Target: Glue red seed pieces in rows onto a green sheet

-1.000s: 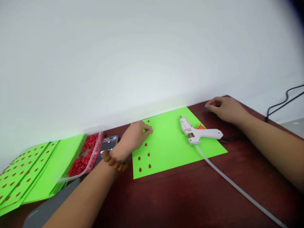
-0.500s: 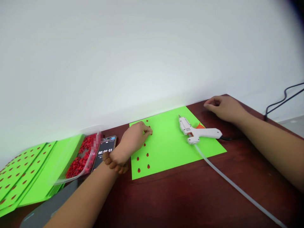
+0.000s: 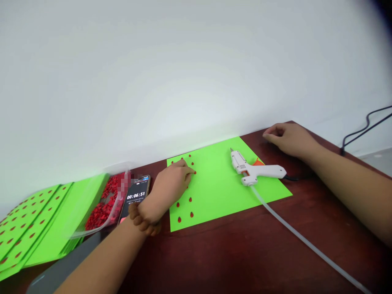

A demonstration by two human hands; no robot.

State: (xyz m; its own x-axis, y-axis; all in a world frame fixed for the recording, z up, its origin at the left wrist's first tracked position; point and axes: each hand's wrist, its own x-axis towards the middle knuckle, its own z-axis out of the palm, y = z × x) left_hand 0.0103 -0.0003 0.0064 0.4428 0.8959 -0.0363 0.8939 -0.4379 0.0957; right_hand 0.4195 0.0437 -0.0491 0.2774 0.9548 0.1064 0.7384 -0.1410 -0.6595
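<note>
**A:** Containers first: what was seen?

**B:** A clear plastic tub [image 3: 115, 206] was seen at the table's left, filled w/ small red cut pieces [image 3: 99, 216]. One corner was pixelated, so no label could be read.

**A:** Any legible writing?

**B:** Yes, on the smartphone [image 3: 135, 199] beside the tub. A timer was shown, reading 00:06:51.

**A:** L hand?

**B:** L hand [image 3: 170, 185] was narrowed, w/ fingertips [image 3: 192, 172] bunched and pressed onto the green paper sheet [image 3: 220, 192]. Whether a piece was held could not be told. A bead bracelet [image 3: 139, 220] was worn on the wrist.

**A:** R hand?

**B:** R hand [image 3: 289, 141] was loosely open, w/ nothing held, and was rested on the dark wood table [image 3: 232, 253] just past the sheet's far right edge.

**A:** Where were the red drop-shaped pieces [image 3: 190, 199]?

**B:** They were laid in rows on the sheet's left part, partly hidden by the L hand. A white hot glue gun [image 3: 251, 169] was laid on the right part, w/ a long glue stick [image 3: 306, 241] run toward the lower right. A stack of green sheets w/ red dots [image 3: 30, 228] was placed left of the tub.
</note>
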